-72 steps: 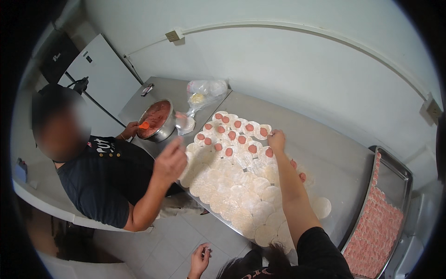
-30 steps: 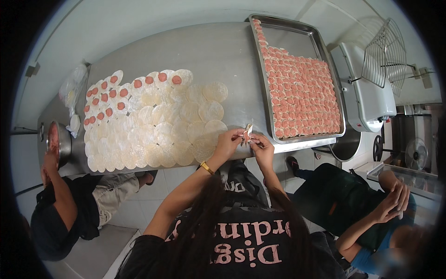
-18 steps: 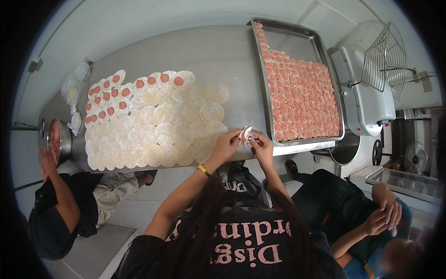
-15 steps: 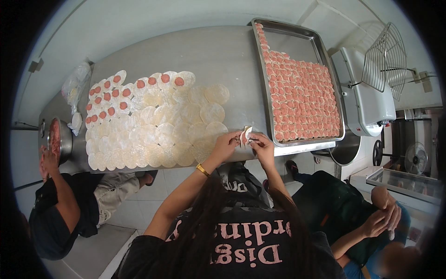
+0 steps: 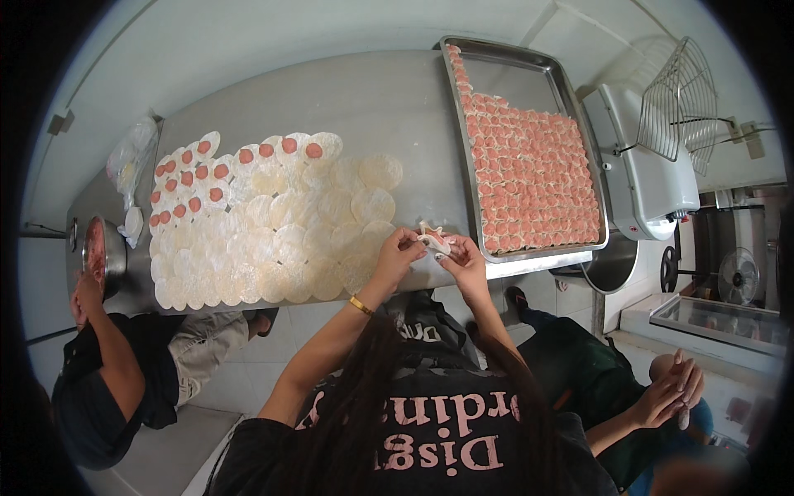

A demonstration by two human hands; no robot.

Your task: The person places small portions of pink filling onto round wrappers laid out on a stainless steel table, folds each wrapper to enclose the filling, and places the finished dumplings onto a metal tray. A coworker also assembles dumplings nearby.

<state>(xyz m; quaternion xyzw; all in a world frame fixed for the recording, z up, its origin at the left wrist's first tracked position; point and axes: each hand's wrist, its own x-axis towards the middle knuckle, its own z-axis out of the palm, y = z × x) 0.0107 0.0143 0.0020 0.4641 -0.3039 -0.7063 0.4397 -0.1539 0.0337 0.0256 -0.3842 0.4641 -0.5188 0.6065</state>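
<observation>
L hand (image 5: pixel 397 253) & R hand (image 5: pixel 468 266) each have the grip pinching one side of a small, pale dough wrapper w/ pink filling (image 5: pixel 434 240), edges curled. It's held btwn them over the near edge of the grey metal tabletop (image 5: pixel 372 99), just left of a big rectangular steel tray (image 5: pixel 518 76) mostly covered w/ tight rows of pink-topped dough pieces (image 5: pixel 533 178). To the L, overlapping round, floury cream-coloured wrappers (image 5: pixel 281 236), some at the far side w/ pink blobs on top. Far L: co-worker's hands (image 5: pixel 85 298) by a round metal bowl (image 5: pixel 117 256) w/ pink mix.
</observation>
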